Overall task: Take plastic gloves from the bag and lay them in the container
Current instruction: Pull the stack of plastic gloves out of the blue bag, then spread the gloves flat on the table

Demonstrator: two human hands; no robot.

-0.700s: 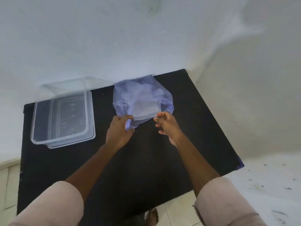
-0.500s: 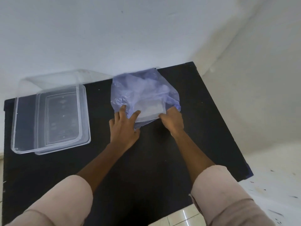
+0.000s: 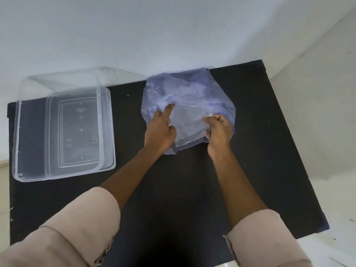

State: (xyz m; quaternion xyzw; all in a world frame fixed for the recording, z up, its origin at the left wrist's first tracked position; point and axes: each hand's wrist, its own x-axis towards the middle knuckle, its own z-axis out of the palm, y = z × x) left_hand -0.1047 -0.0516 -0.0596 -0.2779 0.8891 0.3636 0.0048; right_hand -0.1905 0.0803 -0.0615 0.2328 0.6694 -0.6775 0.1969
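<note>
A thin bluish plastic bag [image 3: 194,89] lies at the back middle of the black table [image 3: 192,189]. Pale clear plastic gloves [image 3: 187,122] show through its near side. My left hand [image 3: 160,132] rests on the bag's left edge, index finger stretched onto the film, the other fingers curled. My right hand [image 3: 219,132] pinches the bag's right near edge between thumb and fingers. A clear rectangular plastic container [image 3: 107,132] sits at the table's left, holding nothing that I can see.
A clear lid [image 3: 77,78] leans behind the container against the white wall [image 3: 154,35]. The table's right edge borders a white floor [image 3: 317,132]. Rolled beige sleeves cover both upper forearms.
Both hands stayed at the bag's near edge. My left hand went from gripping, to flat, to pointing with one finger. My right hand closed into a pinch on the bag's right side.
</note>
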